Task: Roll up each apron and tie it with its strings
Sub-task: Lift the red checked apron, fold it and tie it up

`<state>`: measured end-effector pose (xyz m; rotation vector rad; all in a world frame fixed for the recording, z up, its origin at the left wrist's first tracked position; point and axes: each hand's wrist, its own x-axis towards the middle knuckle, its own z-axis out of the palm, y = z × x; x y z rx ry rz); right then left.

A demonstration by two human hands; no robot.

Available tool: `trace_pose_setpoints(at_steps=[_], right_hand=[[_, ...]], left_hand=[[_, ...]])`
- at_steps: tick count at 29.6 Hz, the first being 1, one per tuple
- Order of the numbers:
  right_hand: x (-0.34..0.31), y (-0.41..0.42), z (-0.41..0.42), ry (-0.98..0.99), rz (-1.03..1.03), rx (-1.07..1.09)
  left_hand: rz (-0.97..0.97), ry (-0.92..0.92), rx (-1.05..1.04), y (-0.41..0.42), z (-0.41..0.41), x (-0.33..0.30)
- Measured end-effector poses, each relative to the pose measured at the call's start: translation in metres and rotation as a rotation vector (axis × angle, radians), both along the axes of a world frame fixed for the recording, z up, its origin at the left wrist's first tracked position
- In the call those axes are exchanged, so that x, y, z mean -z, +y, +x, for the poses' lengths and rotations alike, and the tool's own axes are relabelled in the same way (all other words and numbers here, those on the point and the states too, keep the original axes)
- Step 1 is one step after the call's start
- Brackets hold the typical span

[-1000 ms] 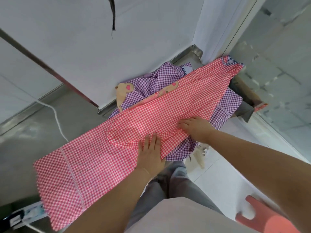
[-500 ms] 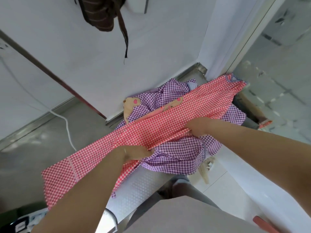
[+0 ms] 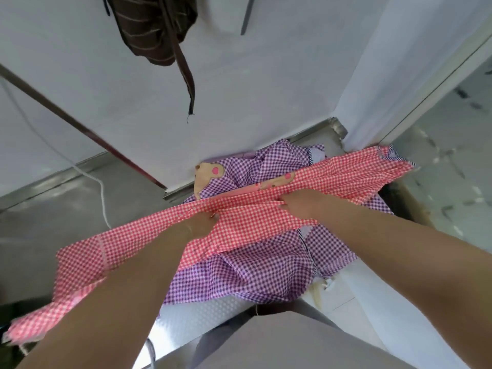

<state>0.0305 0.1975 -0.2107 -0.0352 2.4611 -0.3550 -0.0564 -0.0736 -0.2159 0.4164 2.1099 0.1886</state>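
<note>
- The red checked apron (image 3: 266, 214) is being held stretched in a long band across the worktop (image 3: 202, 315), lying over a purple checked apron (image 3: 247, 270) heaped beneath it.
- The apron's lengthwise fold is being gripped by the left hand (image 3: 199, 225), whose fingers are curled into the cloth near the middle of the band.
- The same fold is being pinched further along by the right hand (image 3: 300, 206), its fingers closed on the gathered edge.
- The strings are not being shown clearly; where they lie cannot be told.
- The step in hand is being judged as narrowing the apron into a strip before rolling.
- For a neat result, the fold is best being kept taut between the two hands, so that the edges are being laid level and no slack is being trapped.
- The loose end hanging off the near left edge of the worktop is best being drawn up first, since its weight is likely to be pulling the strip askew.
- The purple apron is best being kept from being caught up in the fold.
- A dark striped cloth (image 3: 154, 30) is hanging on the wall above.
</note>
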Motion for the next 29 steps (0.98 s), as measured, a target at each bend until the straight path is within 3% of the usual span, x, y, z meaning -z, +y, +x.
trace_pose_setpoints(at_steps=[5, 13, 20, 25, 29], right_hand=[[0.007, -0.010, 0.005, 0.135, 0.269, -0.063], [0.015, 0.006, -0.013, 0.065, 0.093, 0.100], [0.010, 0.003, -0.030, 0.019, 0.147, 0.151], [0.004, 0.000, -0.042, -0.024, 0.174, 0.142], [0.003, -0.001, -0.045, 0.081, 0.193, 0.150]], left_hand=[[-0.153, 0.325, 0.118, 0.001, 0.008, 0.007], [-0.172, 0.350, 0.073, 0.011, -0.019, -0.007], [-0.106, 0.467, -0.109, 0.016, -0.017, 0.005], [-0.058, 0.709, -0.021, 0.023, -0.005, 0.012], [0.005, 0.720, 0.053, 0.038, -0.012, 0.014]])
